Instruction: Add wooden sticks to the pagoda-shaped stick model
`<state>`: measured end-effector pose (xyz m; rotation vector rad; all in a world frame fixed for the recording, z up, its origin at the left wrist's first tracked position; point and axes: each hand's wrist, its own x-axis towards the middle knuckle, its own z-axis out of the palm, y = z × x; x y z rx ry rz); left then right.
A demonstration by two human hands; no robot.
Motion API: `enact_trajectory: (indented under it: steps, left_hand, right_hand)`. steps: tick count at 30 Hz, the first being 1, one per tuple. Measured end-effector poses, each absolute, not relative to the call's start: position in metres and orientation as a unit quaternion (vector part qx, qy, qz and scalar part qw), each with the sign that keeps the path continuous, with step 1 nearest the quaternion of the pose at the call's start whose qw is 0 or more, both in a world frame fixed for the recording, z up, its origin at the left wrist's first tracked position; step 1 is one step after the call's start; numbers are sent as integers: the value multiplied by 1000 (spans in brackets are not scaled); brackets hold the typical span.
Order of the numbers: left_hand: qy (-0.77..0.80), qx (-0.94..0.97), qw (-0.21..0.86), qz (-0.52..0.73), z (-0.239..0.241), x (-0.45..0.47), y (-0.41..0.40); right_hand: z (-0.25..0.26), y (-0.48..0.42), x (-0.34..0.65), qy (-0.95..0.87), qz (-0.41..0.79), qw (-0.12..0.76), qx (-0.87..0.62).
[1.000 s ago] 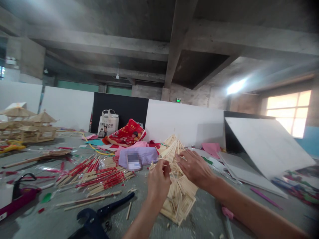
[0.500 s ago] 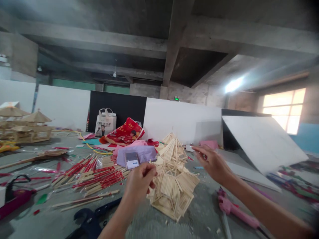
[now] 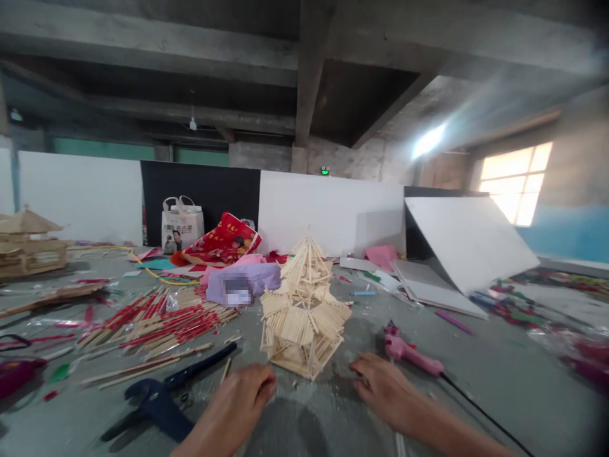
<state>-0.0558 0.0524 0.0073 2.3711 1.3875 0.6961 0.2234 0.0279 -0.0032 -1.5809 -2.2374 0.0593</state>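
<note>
Both hands are coming away from the stick pagoda (image 3: 302, 311): left hand (image 3: 235, 406) is curling loosely, empty, near the blue cutters (image 3: 159, 406); right hand (image 3: 383, 390) is opening, empty, near the pink glue gun (image 3: 409, 355). Pagoda is standing unsupported on the floor (image 3: 480, 381).

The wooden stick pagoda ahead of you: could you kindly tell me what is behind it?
Behind the wooden stick pagoda, a lilac bag sits to the left and a white partition stands farther back. What lies directly behind its base is hidden by the pagoda itself.
</note>
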Motion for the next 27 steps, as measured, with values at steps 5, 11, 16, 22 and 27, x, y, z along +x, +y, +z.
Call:
enact_trajectory:
  steps: [5,11,16,22,27]
  left_hand:
    - [500,831,108,220,7,-59,65]
    - [495,841,92,198,5,-62,82]
    - [473,859,49,190,-4,-60,89]
    - [482,853,54,192,4,-61,86]
    - [484,843,62,226,7,-68,87]
  right_hand:
    - [-5,49,217,-760,90,235,-599]
    - [-15,74,214,-689,252,278,-621]
    - [-9,64,210,-655,293,363,-595]
    - [-15,64,198,-525,553,344,-548]
    - [-16,73,191,-415,675,379,-478]
